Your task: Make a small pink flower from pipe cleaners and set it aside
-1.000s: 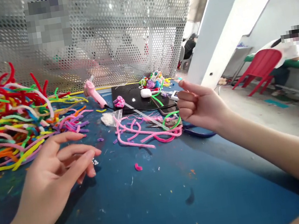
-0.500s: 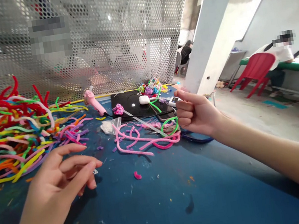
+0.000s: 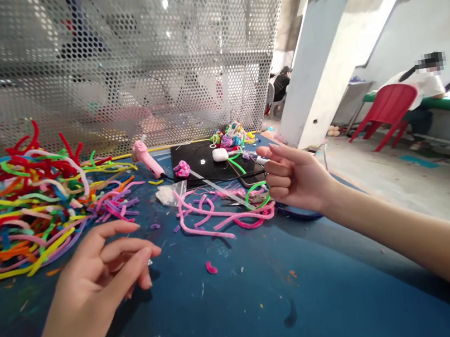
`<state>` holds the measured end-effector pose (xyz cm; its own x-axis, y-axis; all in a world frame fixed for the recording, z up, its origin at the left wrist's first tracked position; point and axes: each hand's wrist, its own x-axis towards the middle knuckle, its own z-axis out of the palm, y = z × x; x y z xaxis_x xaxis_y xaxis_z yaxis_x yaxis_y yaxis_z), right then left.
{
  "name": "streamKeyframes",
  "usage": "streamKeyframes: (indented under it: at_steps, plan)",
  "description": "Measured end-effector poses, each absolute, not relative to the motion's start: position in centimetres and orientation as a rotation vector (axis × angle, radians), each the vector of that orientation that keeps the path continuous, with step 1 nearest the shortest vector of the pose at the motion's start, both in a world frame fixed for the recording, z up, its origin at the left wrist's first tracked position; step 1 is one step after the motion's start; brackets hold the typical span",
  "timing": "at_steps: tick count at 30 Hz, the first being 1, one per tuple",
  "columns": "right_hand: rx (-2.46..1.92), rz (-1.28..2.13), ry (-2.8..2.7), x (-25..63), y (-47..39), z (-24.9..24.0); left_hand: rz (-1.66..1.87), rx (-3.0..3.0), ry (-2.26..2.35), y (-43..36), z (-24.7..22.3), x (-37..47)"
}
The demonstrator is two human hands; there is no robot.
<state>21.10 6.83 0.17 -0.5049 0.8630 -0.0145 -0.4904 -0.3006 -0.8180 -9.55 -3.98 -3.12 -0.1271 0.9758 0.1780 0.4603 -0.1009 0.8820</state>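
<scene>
Over the blue table [image 3: 245,300], my left hand [image 3: 101,277] is held loosely curled with its fingers apart. Its thumb lies against the middle finger, and a tiny whitish bit shows by the fingertips; I cannot tell whether it is touched. My right hand [image 3: 293,175] is raised on the right, fingers folded in and thumb on top, with nothing visible in it. Behind its thumb is part of a small white device [image 3: 261,160]. Pink fuzzy pipe cleaners [image 3: 207,233] lie between the hands. A short bright-pink piece [image 3: 211,267] rests nearer to me.
Colourful pipe cleaners [image 3: 24,215] heap on the left. Behind stand a pink glue gun [image 3: 147,158], a black board [image 3: 193,153], a white case [image 3: 219,155] and a perforated metal screen [image 3: 195,83]. A seated person [image 3: 428,84] is far right on a red chair [image 3: 395,103].
The view has shifted slightly. My left hand has moved a little to the right. My right thumb has lifted slightly, and less of the white device shows beside it.
</scene>
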Motion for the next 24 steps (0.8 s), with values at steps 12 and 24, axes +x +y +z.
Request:
streamKeyframes:
  at_steps: [12,24]
  plan:
    - [-0.562,2.067,-1.049,21.2,6.9,0.3,1.162,1.580,1.614,-3.9,-3.2,-9.7]
    - [-1.228,0.267,-1.947,20.2,5.9,-2.3,1.378,1.557,1.410,-4.3,-2.8,-9.1]
